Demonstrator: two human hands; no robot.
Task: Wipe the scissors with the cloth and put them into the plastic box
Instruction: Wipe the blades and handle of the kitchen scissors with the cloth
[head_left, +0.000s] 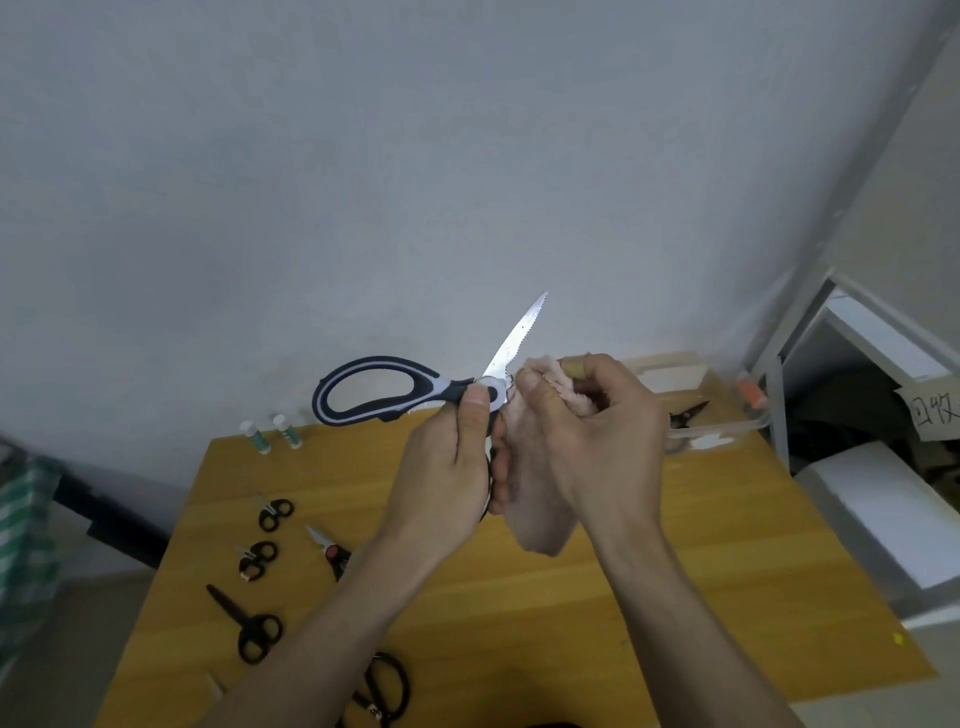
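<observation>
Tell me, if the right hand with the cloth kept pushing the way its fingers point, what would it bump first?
Probably the scissors: the right hand presses the cloth at their pivot, next to the left hand. Depth is unclear.

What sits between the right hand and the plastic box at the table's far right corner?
In the head view, nothing: only bare tabletop separates the right hand, which grips the cloth, from the plastic box. A pair of dark scissors lies inside it.
</observation>
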